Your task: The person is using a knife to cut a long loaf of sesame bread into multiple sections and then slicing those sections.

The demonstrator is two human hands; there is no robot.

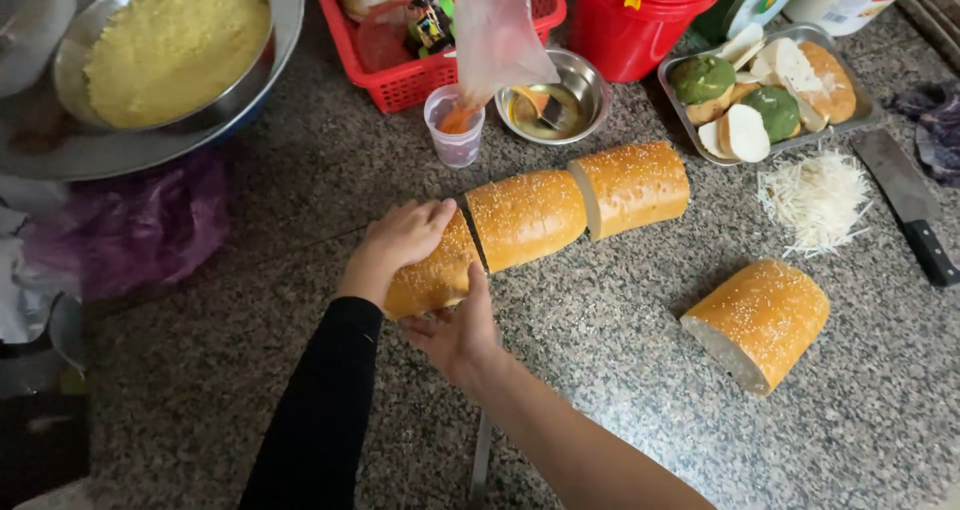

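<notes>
From the head view, your left hand [400, 238] lay curled over the top of the end piece of sesame bread [435, 275] on the speckled counter [250, 370], gripping it, while your right hand [458, 332] pressed against its near side with the thumb up at the cut, fingers closed on something thin I could not make out. That piece touched the next two cut pieces [575, 205] in a row; a fourth chunk [760, 320] lay well apart to the right, near shredded cheese [818, 198] and a cleaver [905, 202].

Counter [620, 370] showing speckled polished stone; loaf [527, 218] looking glossy, seeded; bowl [590, 82], at 12 o'clock from loaf, gleaming metal; basket [400, 82] shining red plastic.
</notes>
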